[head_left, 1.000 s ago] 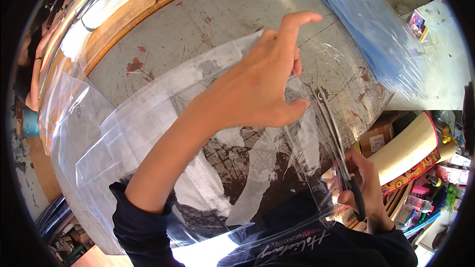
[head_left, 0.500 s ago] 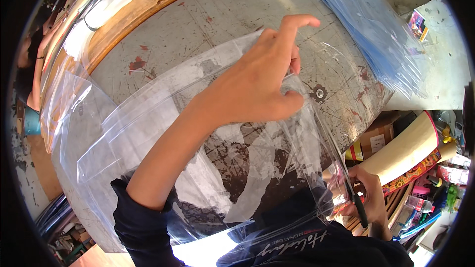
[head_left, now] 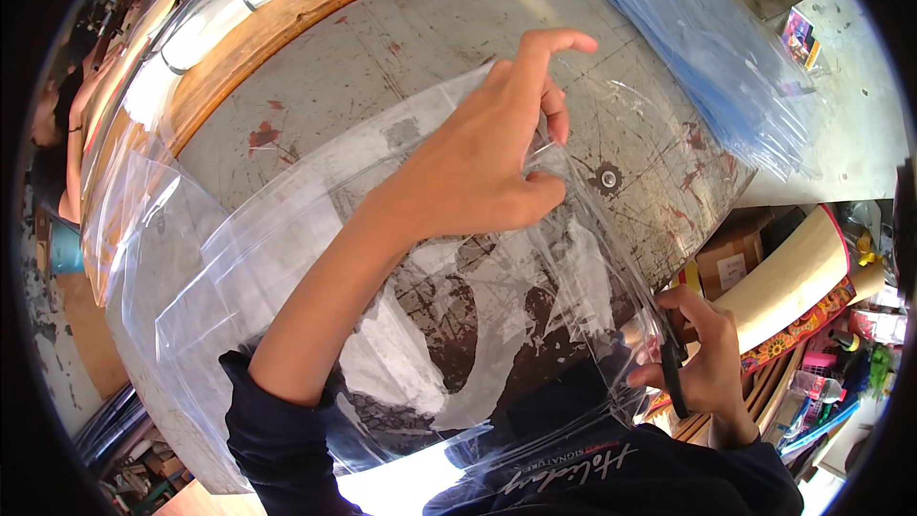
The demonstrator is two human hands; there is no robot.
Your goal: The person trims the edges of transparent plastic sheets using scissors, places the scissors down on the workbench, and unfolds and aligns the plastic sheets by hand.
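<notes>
A clear plastic sheet (head_left: 392, 344), folded and see-through, spreads over the worn grey table and down in front of my body. My left hand (head_left: 497, 148) rests on its upper part near the right edge. The thumb stands apart from the other fingers, and one finger reaches out past the sheet. At the sheet's lower right edge, my right hand (head_left: 707, 349) holds black-handled scissors (head_left: 673, 377). Thumb and fingers are spread wide around the handles. The blades are hard to make out against the shiny plastic.
A stack of bluish clear plastic sheets (head_left: 683, 48) lies at the far right. Tied white bundles (head_left: 205, 24) sit on a wooden edge at far left, near another person's arm (head_left: 76, 148). A rolled beige sheet (head_left: 788, 277) and clutter stand at right. A bolt (head_left: 608, 179) marks the tabletop.
My right hand's fingers have spread apart on the scissors, and the handles have tilted and shifted slightly left. My left hand keeps its pose; the whole view has shifted a little.
</notes>
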